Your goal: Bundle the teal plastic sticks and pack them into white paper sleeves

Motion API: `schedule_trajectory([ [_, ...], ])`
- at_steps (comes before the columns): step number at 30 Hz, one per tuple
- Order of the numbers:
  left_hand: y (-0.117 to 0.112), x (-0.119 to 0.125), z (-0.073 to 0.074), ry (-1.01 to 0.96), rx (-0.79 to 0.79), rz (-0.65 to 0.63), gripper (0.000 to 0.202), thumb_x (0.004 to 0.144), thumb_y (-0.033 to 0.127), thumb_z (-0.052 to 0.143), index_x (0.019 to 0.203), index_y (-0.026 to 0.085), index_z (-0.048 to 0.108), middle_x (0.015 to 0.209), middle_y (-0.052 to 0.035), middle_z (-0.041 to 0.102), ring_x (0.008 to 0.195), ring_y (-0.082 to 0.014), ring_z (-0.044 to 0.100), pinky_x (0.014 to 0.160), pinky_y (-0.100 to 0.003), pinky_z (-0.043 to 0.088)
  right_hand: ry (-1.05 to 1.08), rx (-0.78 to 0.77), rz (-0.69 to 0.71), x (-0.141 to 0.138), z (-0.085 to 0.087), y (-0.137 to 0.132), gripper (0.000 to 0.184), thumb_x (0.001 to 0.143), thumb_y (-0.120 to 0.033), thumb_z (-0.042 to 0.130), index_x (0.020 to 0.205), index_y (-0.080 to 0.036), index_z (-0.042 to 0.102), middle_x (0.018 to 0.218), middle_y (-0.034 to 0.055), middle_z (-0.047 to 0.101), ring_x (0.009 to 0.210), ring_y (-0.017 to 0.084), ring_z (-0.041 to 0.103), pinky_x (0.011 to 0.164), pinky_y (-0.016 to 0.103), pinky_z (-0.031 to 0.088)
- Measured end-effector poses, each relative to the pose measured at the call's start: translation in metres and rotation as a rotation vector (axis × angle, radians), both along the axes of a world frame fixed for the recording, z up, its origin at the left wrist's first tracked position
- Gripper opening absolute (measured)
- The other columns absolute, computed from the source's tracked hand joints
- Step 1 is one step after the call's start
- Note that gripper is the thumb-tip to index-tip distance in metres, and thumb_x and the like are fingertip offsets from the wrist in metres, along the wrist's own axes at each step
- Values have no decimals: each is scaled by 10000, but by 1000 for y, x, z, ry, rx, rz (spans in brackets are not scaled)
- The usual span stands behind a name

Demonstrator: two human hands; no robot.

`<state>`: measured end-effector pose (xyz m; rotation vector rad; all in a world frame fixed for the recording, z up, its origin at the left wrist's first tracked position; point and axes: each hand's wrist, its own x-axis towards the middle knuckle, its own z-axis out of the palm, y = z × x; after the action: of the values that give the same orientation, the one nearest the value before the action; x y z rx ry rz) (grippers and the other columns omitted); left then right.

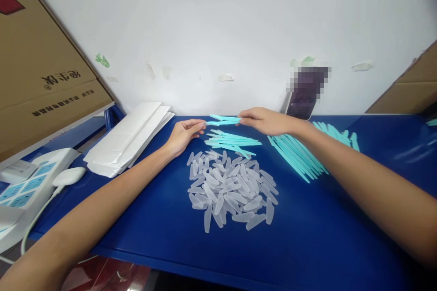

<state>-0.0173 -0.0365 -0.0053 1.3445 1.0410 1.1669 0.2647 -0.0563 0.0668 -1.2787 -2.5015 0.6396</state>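
My left hand (184, 136) is closed in a pinch at the left tip of a turquoise eyebrow razor (223, 122). From the other side, the fingers of my right hand (264, 119) are closed on that razor's right end, with a second razor fanned out just above it. Whether a cap sits between my left fingertips is too small to tell. Below both hands lies a small heap of turquoise razors (232, 141). Nearer to me, a loose pile of frosted clear blade caps (232, 186) spreads over the blue table (164, 227).
Under my right forearm lie a row of razors (300, 159) and another bunch (336, 134). A phone (303, 93) leans against the wall. White packets (126, 138), a power strip (37, 182) with a white charger (69, 176), and a large cardboard box (44, 54) stand at left.
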Motion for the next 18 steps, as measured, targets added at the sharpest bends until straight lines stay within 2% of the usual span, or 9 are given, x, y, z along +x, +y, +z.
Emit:
schedule_trajectory([
  [4, -1, 0, 0, 57, 40, -45, 376, 660, 412, 871, 926, 158, 790, 837, -67, 737, 687, -118, 612, 654, -256, 473, 49, 42, 37, -6, -6, -1, 275, 998, -394, 365, 872, -209, 524, 791, 39, 556, 716, 175, 488, 684, 315, 373],
  [8, -3, 2, 3, 139, 64, -127, 312, 675, 391, 856, 869, 154, 794, 755, -48, 724, 666, -116, 593, 679, -265, 466, 151, 107, -42, -16, -13, -5, 245, 1006, -384, 343, 977, -211, 515, 791, 37, 555, 717, 180, 505, 681, 319, 376],
  [11, -3, 1, 2, 130, 75, -115, 303, 659, 386, 863, 845, 159, 787, 730, -35, 718, 659, -116, 592, 680, -266, 463, 180, 95, -91, -24, -14, -11, 237, 1009, -378, 335, 994, -208, 499, 794, 43, 565, 698, 177, 501, 680, 325, 388],
  [18, -5, 0, 1, 153, 145, -77, 335, 669, 427, 855, 854, 163, 766, 791, -42, 737, 689, -137, 613, 705, -278, 481, 260, 62, -56, -30, -15, -15, 260, 1011, -387, 341, 989, -201, 521, 944, 86, 626, 780, 187, 543, 747, 338, 431],
])
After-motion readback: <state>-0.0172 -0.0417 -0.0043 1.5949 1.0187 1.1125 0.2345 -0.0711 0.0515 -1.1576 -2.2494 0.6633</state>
